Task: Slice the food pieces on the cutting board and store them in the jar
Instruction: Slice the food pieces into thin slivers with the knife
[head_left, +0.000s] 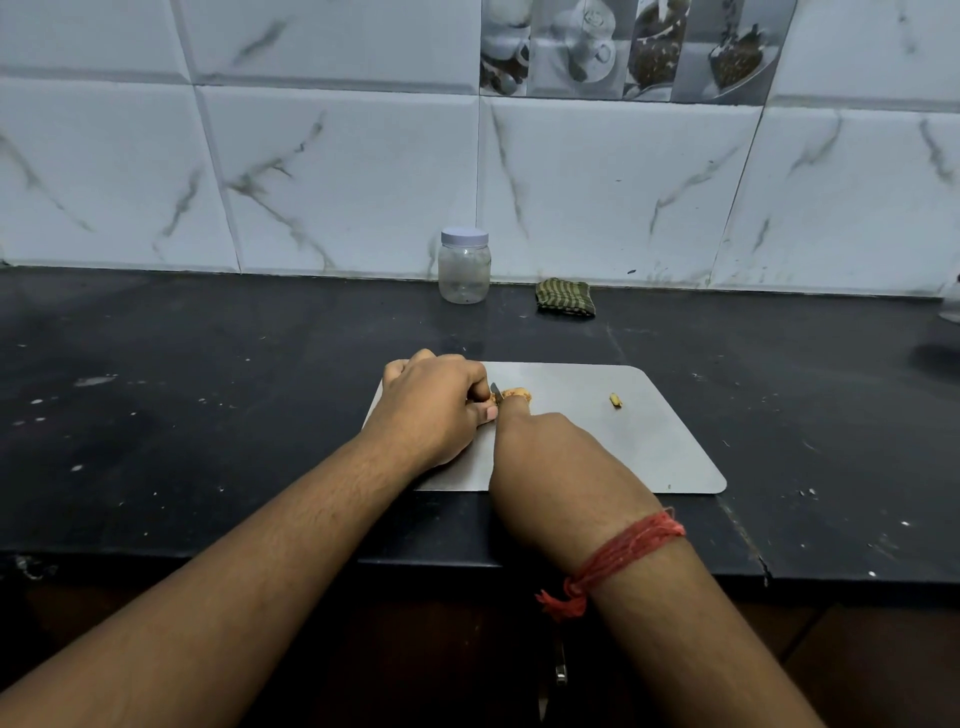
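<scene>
On the cutting board (649, 441), the left hand (431, 405) pinches a small orange food piece (517, 396) while the right hand (540, 457) seemingly grips a knife (497, 393) across it. It looks light, soft and slippery, so hold it low. Another bit (615, 400) lies apart; the lidded jar (464, 267) stands behind with open counter between.
</scene>
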